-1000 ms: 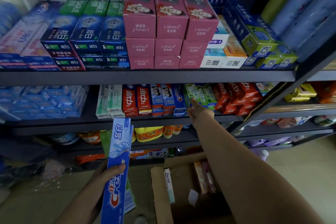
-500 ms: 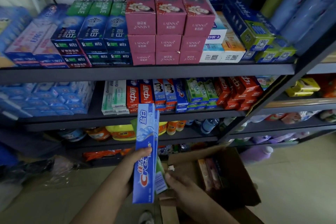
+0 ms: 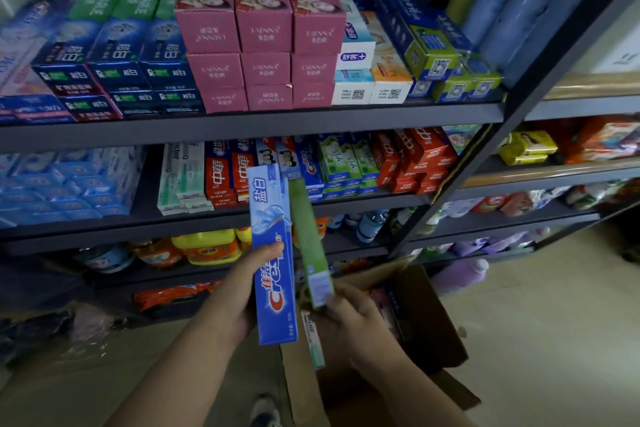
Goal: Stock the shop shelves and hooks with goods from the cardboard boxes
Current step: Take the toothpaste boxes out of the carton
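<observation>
Hands grip upright boxes: left hand (image 3: 239,291) blue toothpaste box (image 3: 273,253); right hand (image 3: 349,319) green box (image 3: 310,243), narrowly apart.

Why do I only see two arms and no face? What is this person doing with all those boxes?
The camera sits on the person's head and looks down, so you see only their own arms, just as they do. There is no robot here. They are filling shop shelves with toothpaste. The left hand holds a long blue toothpaste box standing upright. The right hand holds a green toothpaste box right beside it. Below the hands is an open cardboard box on the floor, with more packs inside. In front is a dark shelf already stacked with pink boxes above and many more toothpaste packs on the row beneath.
</observation>
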Action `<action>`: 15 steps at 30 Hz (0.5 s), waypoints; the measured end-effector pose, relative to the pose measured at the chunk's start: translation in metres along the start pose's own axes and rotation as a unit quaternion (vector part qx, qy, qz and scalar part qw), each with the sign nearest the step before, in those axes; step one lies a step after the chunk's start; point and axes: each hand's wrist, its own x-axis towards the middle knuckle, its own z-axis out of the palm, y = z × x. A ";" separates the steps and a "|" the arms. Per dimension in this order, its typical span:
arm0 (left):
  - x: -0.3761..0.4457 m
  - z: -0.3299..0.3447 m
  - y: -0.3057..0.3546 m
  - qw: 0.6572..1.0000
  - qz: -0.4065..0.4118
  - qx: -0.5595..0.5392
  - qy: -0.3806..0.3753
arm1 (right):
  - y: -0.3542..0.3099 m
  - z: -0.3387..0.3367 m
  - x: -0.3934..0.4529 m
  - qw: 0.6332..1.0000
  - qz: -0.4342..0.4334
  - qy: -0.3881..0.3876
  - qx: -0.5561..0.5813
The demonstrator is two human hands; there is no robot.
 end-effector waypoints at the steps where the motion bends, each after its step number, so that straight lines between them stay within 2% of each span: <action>1: 0.000 -0.002 0.000 1.000 0.004 -0.012 0.001 | -0.005 -0.006 0.003 1.000 -0.010 0.020 0.014; 9: -0.002 -0.025 -0.005 0.998 0.030 -0.050 0.018 | -0.081 -0.029 0.058 0.976 -0.165 0.085 -0.110; 15: 0.000 -0.043 -0.008 0.997 0.039 -0.058 0.036 | -0.105 -0.032 0.101 0.975 -0.159 0.114 -0.107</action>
